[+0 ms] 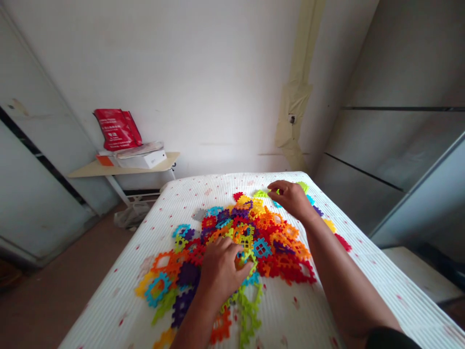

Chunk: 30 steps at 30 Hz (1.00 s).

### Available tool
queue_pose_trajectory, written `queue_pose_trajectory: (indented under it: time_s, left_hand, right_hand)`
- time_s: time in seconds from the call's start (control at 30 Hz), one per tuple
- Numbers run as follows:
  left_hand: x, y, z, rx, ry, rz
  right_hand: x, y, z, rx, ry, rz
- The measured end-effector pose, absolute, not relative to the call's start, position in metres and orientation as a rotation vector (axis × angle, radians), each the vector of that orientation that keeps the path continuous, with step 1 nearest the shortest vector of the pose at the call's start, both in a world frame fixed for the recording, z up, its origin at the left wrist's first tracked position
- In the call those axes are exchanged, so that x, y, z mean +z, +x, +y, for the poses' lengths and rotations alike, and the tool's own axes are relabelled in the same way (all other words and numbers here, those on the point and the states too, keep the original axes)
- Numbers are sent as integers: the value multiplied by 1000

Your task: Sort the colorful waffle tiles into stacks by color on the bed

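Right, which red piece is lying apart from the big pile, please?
The red interlocking plastic piece to the right of the right forearm. It lies separate, while the other red pieces stay in or against the colourful pile.

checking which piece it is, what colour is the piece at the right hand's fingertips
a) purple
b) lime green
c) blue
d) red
b: the right hand has its fingertips at a lime green plastic piece on the far edge of the pile of plastic pieces.
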<state>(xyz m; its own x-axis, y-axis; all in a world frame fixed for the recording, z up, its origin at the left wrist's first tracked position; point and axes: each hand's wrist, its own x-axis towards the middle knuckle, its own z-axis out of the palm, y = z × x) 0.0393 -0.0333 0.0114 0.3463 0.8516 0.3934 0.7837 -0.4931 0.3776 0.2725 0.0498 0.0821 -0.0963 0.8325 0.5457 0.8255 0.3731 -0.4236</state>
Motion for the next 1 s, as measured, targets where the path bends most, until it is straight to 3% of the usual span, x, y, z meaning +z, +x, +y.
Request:
queue_pose_trajectory:
  time_s: [0.23,0.43,0.6,1.0]
  left_hand:
    - [0,39,-29,961,2379,1514]
    - [-4,36,-24,1398,1489,1342]
    - [-9,32,-18,1566,947,1206]
    - [-13,27,-13,1647,783,1077]
  right_hand:
    - [85,278,48,44,-1474,-1874]
    - [94,278,37,66,-1492,-1869]
    - [91,231,13,216,-1269,-2227]
    - [55,173,4,-156,-1141,-2502]
